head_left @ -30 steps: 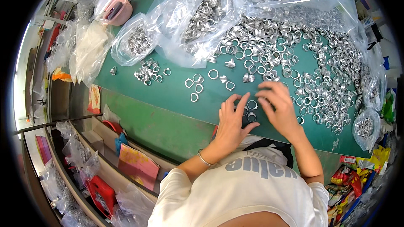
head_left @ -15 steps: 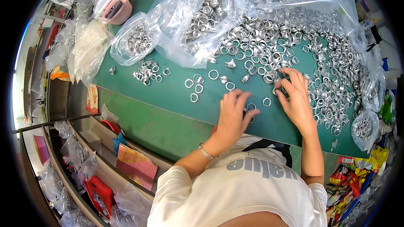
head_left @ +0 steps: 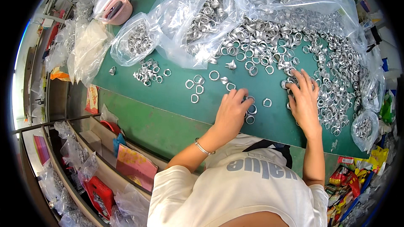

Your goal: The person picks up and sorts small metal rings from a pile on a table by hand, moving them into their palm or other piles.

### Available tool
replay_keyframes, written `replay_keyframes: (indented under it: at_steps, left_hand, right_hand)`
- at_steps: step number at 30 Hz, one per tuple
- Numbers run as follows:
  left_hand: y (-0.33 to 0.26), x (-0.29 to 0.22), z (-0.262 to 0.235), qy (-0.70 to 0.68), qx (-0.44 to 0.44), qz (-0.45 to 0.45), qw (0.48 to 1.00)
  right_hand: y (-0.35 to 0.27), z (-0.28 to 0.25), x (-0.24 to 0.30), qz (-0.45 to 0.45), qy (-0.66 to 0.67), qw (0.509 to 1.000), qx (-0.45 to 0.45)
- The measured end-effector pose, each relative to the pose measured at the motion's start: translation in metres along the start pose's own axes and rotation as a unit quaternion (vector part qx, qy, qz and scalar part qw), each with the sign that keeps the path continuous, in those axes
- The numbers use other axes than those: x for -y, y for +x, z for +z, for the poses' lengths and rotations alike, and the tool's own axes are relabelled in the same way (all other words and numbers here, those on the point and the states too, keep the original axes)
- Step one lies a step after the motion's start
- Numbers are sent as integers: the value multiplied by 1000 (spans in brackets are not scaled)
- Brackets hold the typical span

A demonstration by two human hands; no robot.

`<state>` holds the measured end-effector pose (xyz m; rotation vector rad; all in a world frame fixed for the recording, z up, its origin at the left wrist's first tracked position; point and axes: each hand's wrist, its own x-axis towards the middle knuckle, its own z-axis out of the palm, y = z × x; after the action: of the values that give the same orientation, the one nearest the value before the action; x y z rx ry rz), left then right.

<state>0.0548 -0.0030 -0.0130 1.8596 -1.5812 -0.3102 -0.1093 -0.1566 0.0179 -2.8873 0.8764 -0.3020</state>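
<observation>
Silver-coloured metal rings lie on a green tabletop (head_left: pixel 168 101). Bent fingers bring my left hand (head_left: pixel 230 113) together at a ring near its thumb; their grip is partly hidden. Beside that thumb lie a ring (head_left: pixel 252 109) and another below it. My right hand (head_left: pixel 304 103) rests with fingers apart at the left edge of the large spread of rings (head_left: pixel 332 96), its fingertips touching several. A ring (head_left: pixel 267 102) lies alone between my hands. Left of my left hand are a small loose group of rings (head_left: pixel 199 89) and a denser little pile (head_left: pixel 147 72).
Clear plastic bags of rings (head_left: pixel 185 38) cover the far side, with a smaller bag (head_left: pixel 134 40) at left. A pink basket (head_left: pixel 120 11) stands at the far left. Shelves with a red container (head_left: pixel 99 195) sit at lower left; colourful packets (head_left: pixel 349 180) lie at lower right.
My right hand has moved right, over the edge of the ring spread. My left hand has shifted slightly left and its thumb has drawn in, uncovering rings beside it.
</observation>
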Motion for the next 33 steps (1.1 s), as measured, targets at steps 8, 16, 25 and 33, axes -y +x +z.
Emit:
replay_keyframes:
  at_steps: [8, 16, 25, 33]
  left_hand:
    - [-2, -5, -6, -40, 22, -2, 999]
    - [-9, 3, -2, -81, -4, -9, 997]
    - [-3, -5, 0, -140, -47, -62, 987]
    - [-12, -7, -14, -266, -72, -165, 947]
  right_hand:
    - [50, 24, 37, -67, 172, 977, -104]
    - [38, 16, 33, -82, 116, 990, 17]
    - [38, 14, 35, -132, 188, 969, 87]
    - [22, 15, 40, -121, 245, 961, 45]
